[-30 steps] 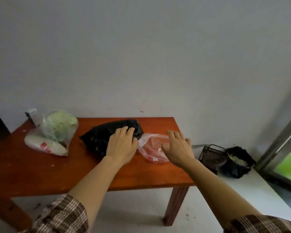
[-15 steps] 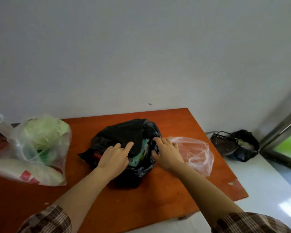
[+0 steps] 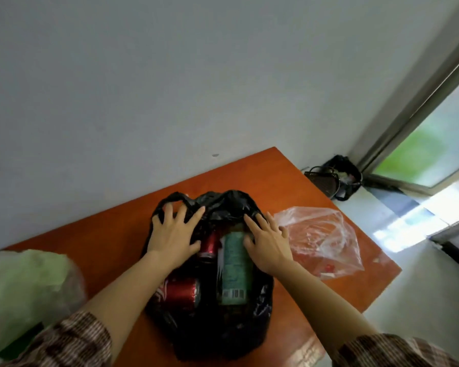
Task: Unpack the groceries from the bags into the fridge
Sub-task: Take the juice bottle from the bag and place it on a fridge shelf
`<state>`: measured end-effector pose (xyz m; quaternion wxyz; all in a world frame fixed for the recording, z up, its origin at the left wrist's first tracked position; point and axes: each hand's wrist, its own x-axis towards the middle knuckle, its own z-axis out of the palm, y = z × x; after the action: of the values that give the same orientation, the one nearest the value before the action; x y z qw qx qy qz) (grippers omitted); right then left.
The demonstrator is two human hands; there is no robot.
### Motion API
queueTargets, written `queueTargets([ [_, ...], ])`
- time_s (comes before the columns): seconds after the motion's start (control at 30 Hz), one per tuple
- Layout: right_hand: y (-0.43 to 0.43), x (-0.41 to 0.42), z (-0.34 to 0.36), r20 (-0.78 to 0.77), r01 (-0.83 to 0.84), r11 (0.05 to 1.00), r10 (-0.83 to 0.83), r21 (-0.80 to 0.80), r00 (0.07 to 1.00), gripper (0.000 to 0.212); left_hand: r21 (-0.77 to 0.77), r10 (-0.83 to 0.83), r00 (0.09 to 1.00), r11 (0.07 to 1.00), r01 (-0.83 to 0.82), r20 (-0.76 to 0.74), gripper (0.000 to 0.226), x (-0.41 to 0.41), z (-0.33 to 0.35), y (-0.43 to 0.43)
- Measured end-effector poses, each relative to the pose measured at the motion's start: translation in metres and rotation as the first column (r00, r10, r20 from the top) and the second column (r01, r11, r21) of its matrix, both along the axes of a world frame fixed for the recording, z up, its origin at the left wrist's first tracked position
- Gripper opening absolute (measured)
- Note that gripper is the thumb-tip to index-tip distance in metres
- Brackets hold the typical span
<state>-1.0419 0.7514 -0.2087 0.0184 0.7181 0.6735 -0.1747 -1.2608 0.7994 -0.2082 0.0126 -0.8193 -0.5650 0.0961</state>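
Left hand (image 3: 174,234), right hand (image 3: 268,243), both splayed flat on black bag (image 3: 217,332) — cans (image 3: 233,266) between them

Orange-brown wooden table (image 3: 252,178) pushed up against a plain grey-white wall (image 3: 170,75), with one tiny dark spot (image 3: 215,155) on the wall just above the table's far edge, around 12 o'clock. Over at 2 o'clock, in the corner on the pale floor (image 3: 421,287), there's a dark mesh basket (image 3: 322,181) touching a black bin (image 3: 349,178) with some stuff in it, can't tell what. Glass door (image 3: 429,144) at 3 o'clock, blurry green outside, bright patch of sunlight (image 3: 408,223) on the floor below it.
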Motion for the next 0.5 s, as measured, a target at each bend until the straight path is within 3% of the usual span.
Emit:
queueTargets([
  [0.13, 0.034, -0.007, -0.004, -0.032, 0.052, 0.998, -0.052, 0.018, 0.998, 0.058, -0.057, 0.144, 0.988, 0.988, -0.141, 0.054, 0.056, -0.004, -0.005, 0.048],
  [0.3, 0.079, -0.008, -0.005, -0.134, 0.091, 0.994, -0.099, -0.060, 0.986, 0.053, -0.150, 0.281, 0.919, 0.957, -0.248, 0.275, 0.023, -0.012, -0.015, 0.092],
  [0.37, 0.093, -0.005, -0.009, -0.201, 0.135, 0.986, -0.152, -0.094, 0.968, 0.052, -0.312, 0.435, 0.795, 0.893, -0.323, 0.423, 0.018, -0.009, -0.019, 0.103],
  [0.43, 0.103, 0.001, -0.015, -0.311, 0.231, 0.951, -0.288, -0.207, 0.906, 0.053, -0.548, 0.626, 0.536, 0.772, -0.323, 0.566, 0.017, 0.001, -0.025, 0.109],
  [0.47, 0.106, 0.006, -0.021, -0.370, 0.283, 0.921, -0.369, -0.267, 0.853, 0.055, -0.599, 0.668, 0.437, 0.740, -0.306, 0.602, 0.015, 0.006, -0.031, 0.112],
  [0.5, 0.107, 0.009, -0.025, -0.384, 0.333, 0.892, -0.435, -0.305, 0.814, 0.054, -0.589, 0.660, 0.413, 0.749, -0.302, 0.627, 0.012, 0.010, -0.035, 0.114],
])
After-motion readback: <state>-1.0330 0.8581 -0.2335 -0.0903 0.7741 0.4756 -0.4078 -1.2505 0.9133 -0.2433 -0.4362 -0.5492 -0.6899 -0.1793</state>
